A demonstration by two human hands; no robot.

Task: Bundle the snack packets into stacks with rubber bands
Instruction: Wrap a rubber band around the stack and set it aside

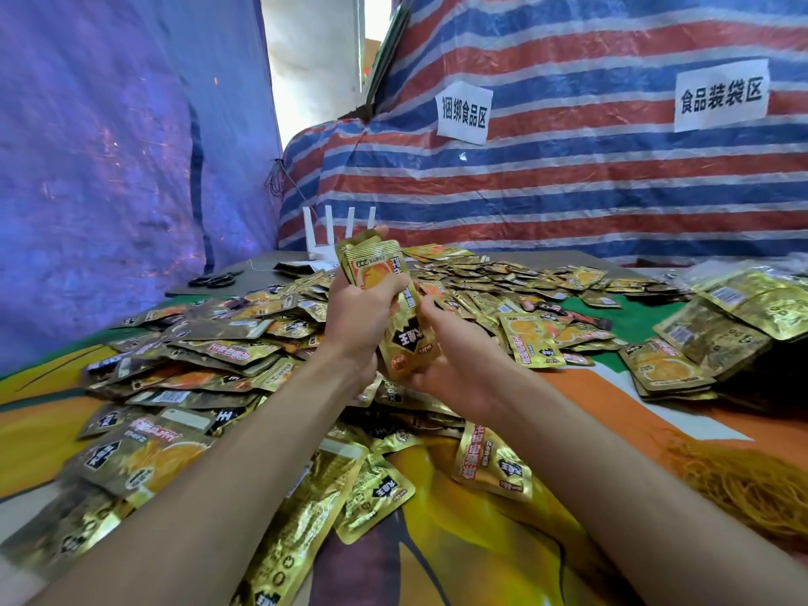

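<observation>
Both hands hold a small stack of gold snack packets [381, 273] upright above the table's middle. My left hand [358, 319] grips the stack's upper half, fingers curled round it. My right hand [452, 360] holds the lower end, where a packet [406, 343] with a black label faces me. A large loose heap of gold packets [210, 347] covers the table left and behind. Yellow rubber bands [743, 487] lie in a pile at the right edge.
Finished-looking packet stacks [669, 369] sit at the right, with clear bags of packets [760, 299] behind. Black scissors [214, 280] and a white pronged stand [336, 238] are at the far left. Striped tarpaulin [568, 181] walls the back.
</observation>
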